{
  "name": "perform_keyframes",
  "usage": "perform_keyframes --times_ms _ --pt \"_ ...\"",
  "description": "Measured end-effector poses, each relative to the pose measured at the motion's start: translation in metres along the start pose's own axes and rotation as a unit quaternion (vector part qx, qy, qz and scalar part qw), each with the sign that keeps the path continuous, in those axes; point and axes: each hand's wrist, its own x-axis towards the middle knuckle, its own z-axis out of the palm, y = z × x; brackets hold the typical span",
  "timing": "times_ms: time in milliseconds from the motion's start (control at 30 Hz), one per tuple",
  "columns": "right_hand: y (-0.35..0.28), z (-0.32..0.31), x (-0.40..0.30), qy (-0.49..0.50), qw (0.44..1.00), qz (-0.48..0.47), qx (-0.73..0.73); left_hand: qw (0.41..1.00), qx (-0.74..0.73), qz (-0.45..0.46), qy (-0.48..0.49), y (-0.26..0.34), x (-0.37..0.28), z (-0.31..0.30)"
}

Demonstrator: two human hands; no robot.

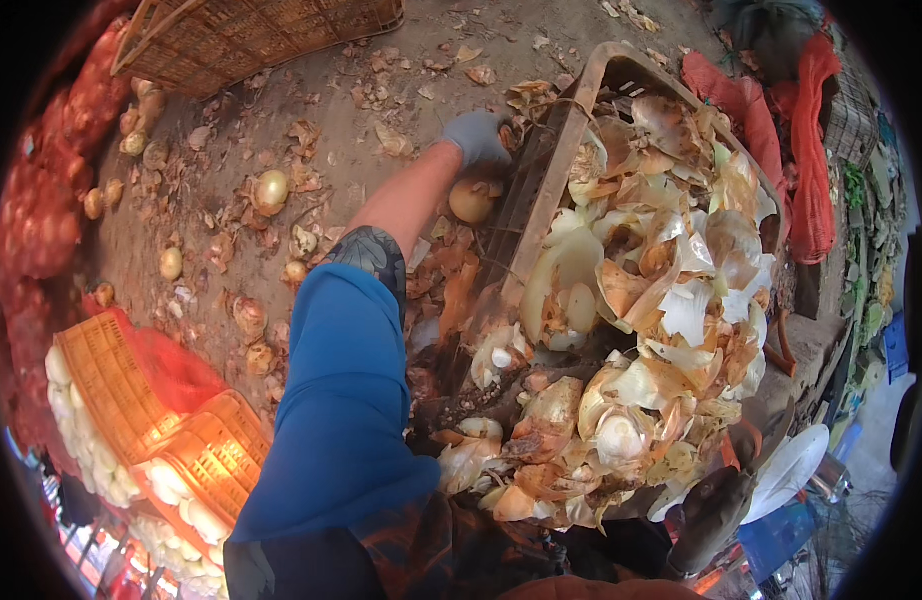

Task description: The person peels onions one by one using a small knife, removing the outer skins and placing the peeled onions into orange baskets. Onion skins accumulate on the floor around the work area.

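Note:
My left hand point(478, 141), in a grey glove, reaches down to the ground beside the long side of a brown plastic crate point(555, 191). Its fingers are curled next to a small brown thing, and I cannot tell whether they grip it. A yellow onion point(472, 200) lies just below that hand, against the crate. Onion skins point(686, 262), loose and papery, heap over the crate. Near the heap's front is a peeled white onion point(622, 435). A dark gloved shape point(712, 517) at the lower right seems to be my right hand; what it holds is unclear.
Several onions, such as a pale one point(271, 191), lie on soil among skins. An orange crate point(281, 37) stands at the top. Red mesh sacks point(41, 210) line the left. More orange baskets point(116, 382) sit beside peeled onions point(90, 442). A red net point(812, 157) hangs at right.

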Motion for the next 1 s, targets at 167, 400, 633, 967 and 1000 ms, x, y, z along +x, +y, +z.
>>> perform_keyframes --times_ms 167,400,633,967,1000 --pt "-0.004 -0.012 -0.009 -0.013 0.954 -0.096 -0.282 0.990 -0.012 -0.018 -0.136 -0.005 -0.055 0.009" --pt "0.024 -0.041 -0.035 -0.019 0.939 -0.130 -0.319 0.947 0.120 -0.022 -0.297 -0.035 -0.204 0.029" --pt "0.018 -0.024 -0.062 -0.091 0.921 -0.330 -0.188 0.986 0.029 -0.104 -0.123 -0.055 -0.360 0.004" --pt "0.008 0.017 -0.093 -0.269 0.931 -0.084 0.232 0.841 -0.526 -0.077 0.098 0.060 -0.498 -0.104" --pt "0.006 0.022 -0.098 -0.285 0.932 -0.074 0.210 0.822 -0.557 -0.061 0.107 0.079 -0.507 -0.108"
